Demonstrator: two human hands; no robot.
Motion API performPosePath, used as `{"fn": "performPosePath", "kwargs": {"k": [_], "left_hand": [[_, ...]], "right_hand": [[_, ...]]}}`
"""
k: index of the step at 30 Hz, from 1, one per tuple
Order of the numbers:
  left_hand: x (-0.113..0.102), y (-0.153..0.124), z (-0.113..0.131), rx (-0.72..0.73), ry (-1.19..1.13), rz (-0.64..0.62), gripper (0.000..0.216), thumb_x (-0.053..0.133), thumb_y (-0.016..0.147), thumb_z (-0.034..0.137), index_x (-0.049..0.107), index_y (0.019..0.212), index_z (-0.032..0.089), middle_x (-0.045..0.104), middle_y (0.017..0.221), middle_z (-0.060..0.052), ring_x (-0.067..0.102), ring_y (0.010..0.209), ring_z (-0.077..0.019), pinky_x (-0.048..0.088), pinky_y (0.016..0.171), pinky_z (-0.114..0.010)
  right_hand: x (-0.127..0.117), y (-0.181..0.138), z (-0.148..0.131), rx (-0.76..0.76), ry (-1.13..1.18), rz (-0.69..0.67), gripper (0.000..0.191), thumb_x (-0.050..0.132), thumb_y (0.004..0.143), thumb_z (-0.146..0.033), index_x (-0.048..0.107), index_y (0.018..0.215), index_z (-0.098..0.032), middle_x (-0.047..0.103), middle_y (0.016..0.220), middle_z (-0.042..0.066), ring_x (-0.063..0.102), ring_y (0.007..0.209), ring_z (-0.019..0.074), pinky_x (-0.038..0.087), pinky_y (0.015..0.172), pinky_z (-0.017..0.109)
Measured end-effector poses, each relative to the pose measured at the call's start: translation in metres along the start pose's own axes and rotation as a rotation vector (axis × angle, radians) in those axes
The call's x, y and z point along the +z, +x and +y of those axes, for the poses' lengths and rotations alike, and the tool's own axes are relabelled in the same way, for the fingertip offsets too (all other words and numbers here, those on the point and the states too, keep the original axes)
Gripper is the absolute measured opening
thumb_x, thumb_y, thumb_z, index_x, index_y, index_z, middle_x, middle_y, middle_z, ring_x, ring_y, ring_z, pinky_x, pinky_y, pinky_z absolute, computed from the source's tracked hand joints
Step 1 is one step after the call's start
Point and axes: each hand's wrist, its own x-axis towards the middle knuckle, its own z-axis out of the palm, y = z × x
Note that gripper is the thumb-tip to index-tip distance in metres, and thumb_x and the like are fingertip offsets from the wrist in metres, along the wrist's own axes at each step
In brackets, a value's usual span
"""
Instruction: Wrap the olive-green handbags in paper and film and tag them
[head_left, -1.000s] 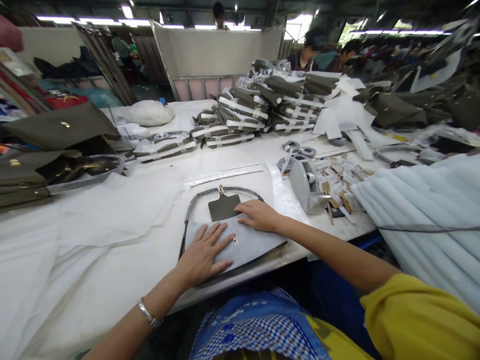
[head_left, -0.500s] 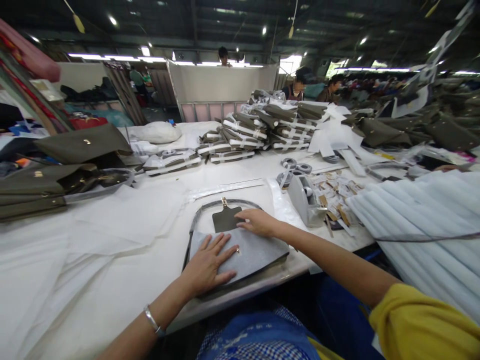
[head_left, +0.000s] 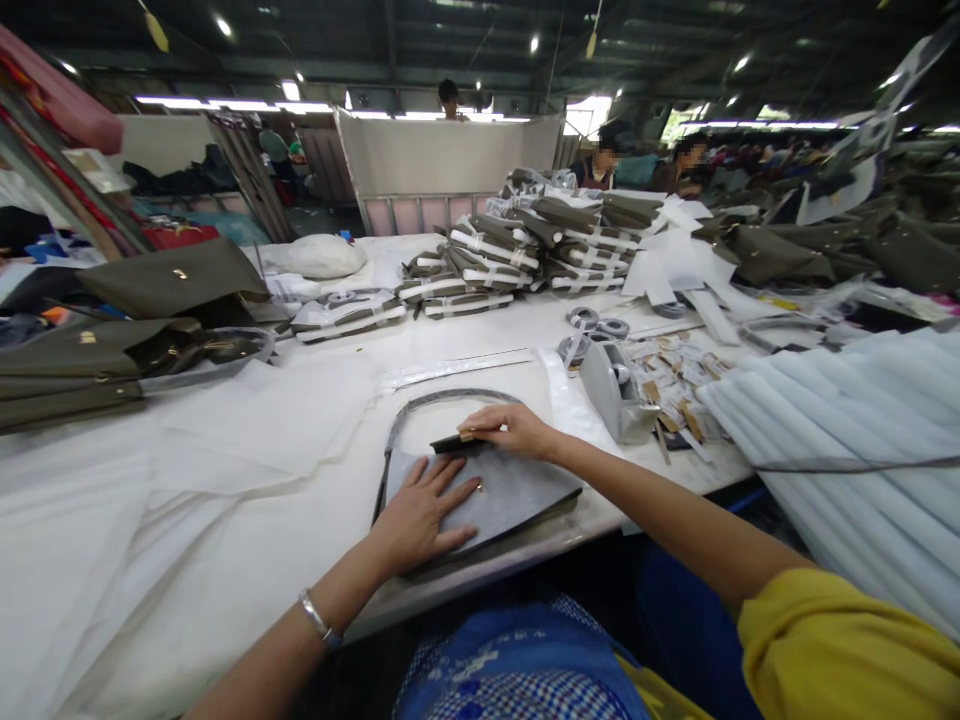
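Dark flap (head_left: 448,444) seemingly pinched in right hand (head_left: 517,431)

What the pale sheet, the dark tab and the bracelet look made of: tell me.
Pale sheet: matte paper or non-woven fabric, judging by its flat, shineless grey.
Dark tab: possibly smooth leather or imitation leather; it holds its shape, but little shows.
Bracelet: probably polished metal, from its silvery colour and bright highlights.

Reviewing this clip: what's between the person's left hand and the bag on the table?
A pale grey sheet lies between the spread left hand and the bag, as the head view shows.
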Motion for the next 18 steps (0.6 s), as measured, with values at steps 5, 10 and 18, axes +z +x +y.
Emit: {"fn": "performPosePath", "kwargs": {"k": [5,10,18], "left_hand": [[0.001,0.000,0.001,0.008,0.004,0.009,0.061,0.043,0.093,0.062,0.047,0.142,0.026,0.054,0.140,-0.014,0.047,0.132,-0.0301,0.018,0.118,-0.060],[0.002,0.002,0.001,0.036,0.028,0.035,0.063,0.048,0.092,0.061,0.043,0.145,0.027,0.052,0.142,-0.012,0.049,0.130,-0.0285,0.020,0.118,-0.058],[0.005,-0.010,0.029,0.010,0.181,0.318,0.048,0.055,0.095,0.046,0.056,0.132,0.016,0.066,0.125,-0.014,0.061,0.118,-0.0282,0.046,0.107,-0.050]], "right_hand": [[0.016,-0.051,0.006,-0.201,-0.082,-0.178,0.042,0.048,0.094,-0.008,0.066,0.126,-0.028,0.058,0.138,0.002,0.050,0.132,0.0153,0.037,0.114,0.032],[0.030,-0.063,0.024,-0.262,-0.167,-0.176,0.048,0.045,0.092,-0.002,0.064,0.129,-0.026,0.055,0.141,0.004,0.043,0.137,0.0148,0.032,0.117,0.036],[0.037,-0.066,0.030,-0.273,-0.287,-0.245,0.051,0.049,0.088,0.000,0.059,0.134,-0.019,0.051,0.145,0.010,0.039,0.140,0.0228,0.033,0.115,0.045]]}}
